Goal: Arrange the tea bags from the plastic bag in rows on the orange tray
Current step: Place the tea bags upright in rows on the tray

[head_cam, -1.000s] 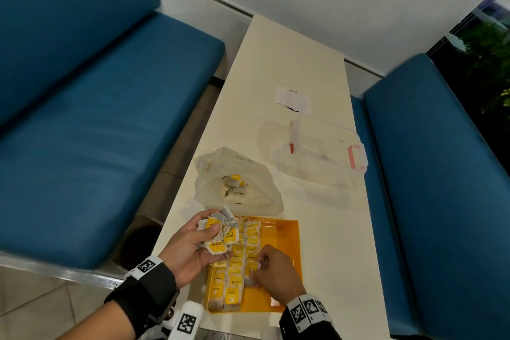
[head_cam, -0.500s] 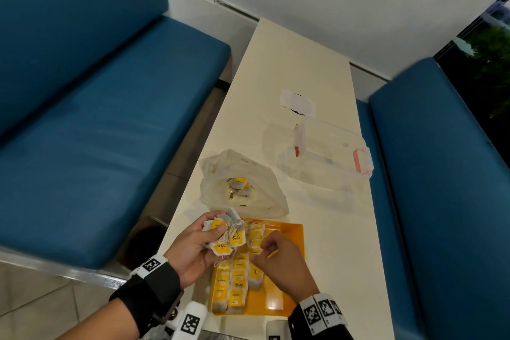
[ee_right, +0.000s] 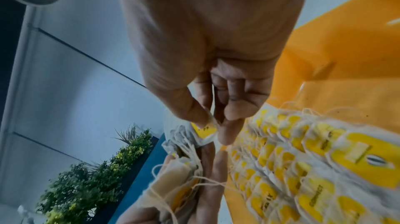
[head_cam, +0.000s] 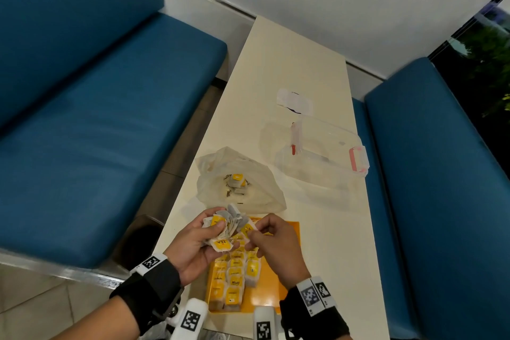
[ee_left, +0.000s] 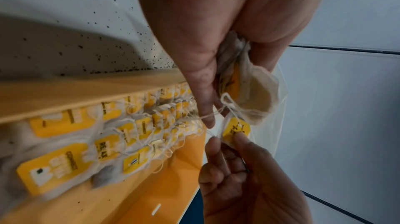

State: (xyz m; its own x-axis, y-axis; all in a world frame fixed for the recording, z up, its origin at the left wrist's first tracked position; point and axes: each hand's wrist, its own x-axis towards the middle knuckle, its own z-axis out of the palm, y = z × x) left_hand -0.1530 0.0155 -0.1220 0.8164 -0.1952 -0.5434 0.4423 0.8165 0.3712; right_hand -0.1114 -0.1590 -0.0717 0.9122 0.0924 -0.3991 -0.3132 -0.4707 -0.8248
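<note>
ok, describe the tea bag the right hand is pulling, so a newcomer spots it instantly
Start at the orange tray on the near end of the cream table; above it the left hand grips a bunch of tea bags. At that bunch's right edge, the right hand pinches one tea bag by its yellow tag. It alone is touched by both hands' fingers; the rowed ones lie flat in the tray.

Long cream table between two blue benches. Near end: orange tray. Just beyond: plastic bag. Farther right: clear lidded container. Beyond that: small white item, possibly a paper slip.
</note>
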